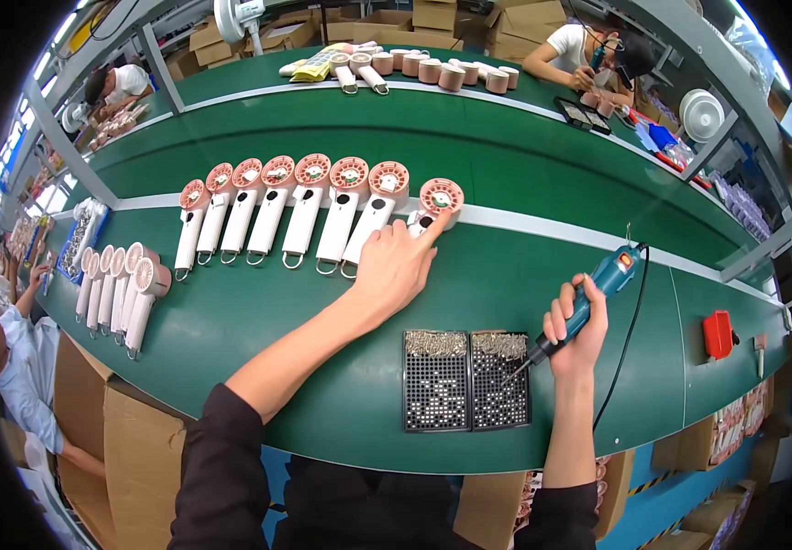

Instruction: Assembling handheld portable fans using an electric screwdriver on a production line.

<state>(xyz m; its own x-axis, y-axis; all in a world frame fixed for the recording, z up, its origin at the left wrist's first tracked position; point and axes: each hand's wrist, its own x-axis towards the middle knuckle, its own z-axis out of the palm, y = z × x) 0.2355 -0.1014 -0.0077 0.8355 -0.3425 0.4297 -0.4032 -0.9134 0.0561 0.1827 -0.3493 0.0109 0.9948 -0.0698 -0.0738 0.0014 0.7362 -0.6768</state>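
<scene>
My left hand (394, 268) is closed over the handle of a handheld fan at the right end of a row, its index finger stretched to the pink round head (442, 198). Most of that fan's handle is hidden under the hand. In my right hand (578, 328) is a teal electric screwdriver (612, 272), tilted with its tip pointing down and left. The tip is over the right-hand black screw tray (528, 403), whose holes hold several small silver screws. A matching black tray (407, 390) lies against its left side; loose screws are heaped at the far end of both.
Several white-handled fans (302, 220) lie left of my left hand; another group (137, 316) is farther left. The screwdriver's black cord (632, 335) hangs on the right. A red bin (717, 334) stands at the right. Co-workers sit at the far right (568, 48) and left (33, 348).
</scene>
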